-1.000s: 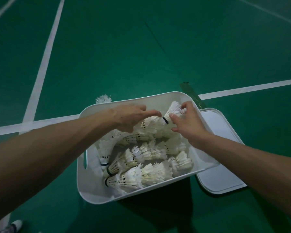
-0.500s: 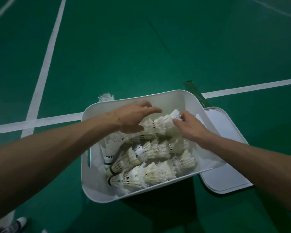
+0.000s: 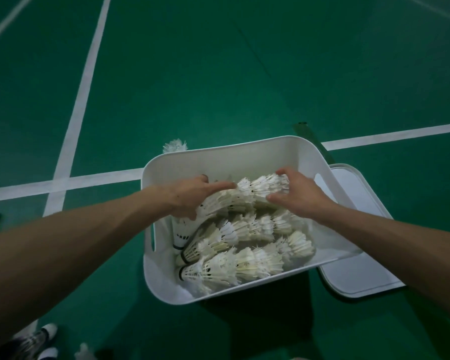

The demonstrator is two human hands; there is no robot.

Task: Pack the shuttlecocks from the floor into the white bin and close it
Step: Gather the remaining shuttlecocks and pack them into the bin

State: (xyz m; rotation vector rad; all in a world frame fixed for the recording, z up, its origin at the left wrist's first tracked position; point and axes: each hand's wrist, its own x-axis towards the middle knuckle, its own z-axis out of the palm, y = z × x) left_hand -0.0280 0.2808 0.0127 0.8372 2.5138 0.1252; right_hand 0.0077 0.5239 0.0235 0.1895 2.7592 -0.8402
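Lid [image 3: 361, 271] lies beside the white bin [image 3: 231, 151] of shuttlecocks [image 3: 244, 263]; one stray shuttlecock [image 3: 175, 146] behind.

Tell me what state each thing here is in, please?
white bin: open, lid off, partly filled.
lid: flat on the floor, beside bin.
top shuttlecock row: held at both ends, inside bin.
left hand: grips the row.
right hand: grips the row.
loose shuttlecock: on floor behind bin.
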